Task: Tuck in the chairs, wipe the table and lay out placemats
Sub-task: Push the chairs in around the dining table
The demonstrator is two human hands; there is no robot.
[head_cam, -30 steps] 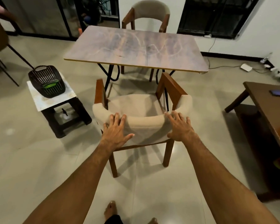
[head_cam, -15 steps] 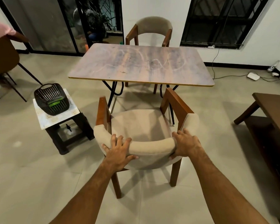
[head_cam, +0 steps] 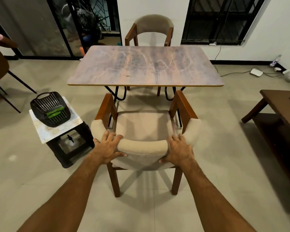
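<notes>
Step in hand: tucking in near chair. Left hand and right hand both clamped round its padded backrest, fingers over top, thumbs behind. Chair stands just before worktop near edge, seat not yet under. Next likely: even forward push, chair kept square to edge.

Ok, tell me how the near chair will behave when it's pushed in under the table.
The chair likely moves as one stiff piece: solid wooden frame, left hand and right hand gripping its padded backrest. Its legs should slide on the smooth floor tiles. Pushed that high, it may tip forward if a leg catches.
</notes>
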